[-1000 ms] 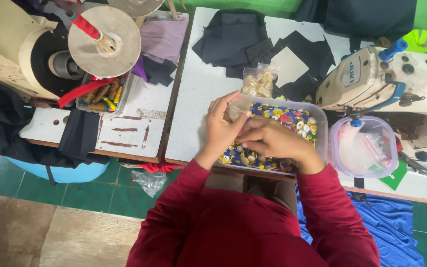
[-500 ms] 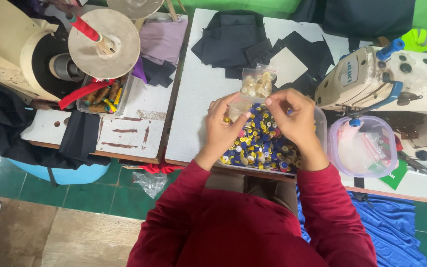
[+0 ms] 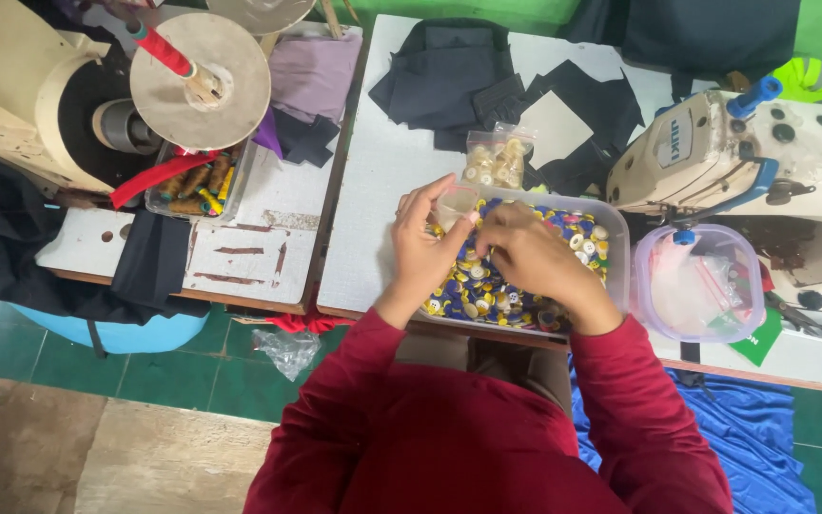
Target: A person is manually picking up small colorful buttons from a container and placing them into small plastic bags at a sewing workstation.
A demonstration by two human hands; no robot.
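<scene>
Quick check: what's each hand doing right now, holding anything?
Left hand: pinching a small clear bag over the button tub.
Right hand: curled over the buttons; grip cannot be told.

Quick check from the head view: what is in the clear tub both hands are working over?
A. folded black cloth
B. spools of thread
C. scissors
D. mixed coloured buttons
D: the clear tub under the left hand and right hand is full of small round blue, yellow and white buttons.
</scene>
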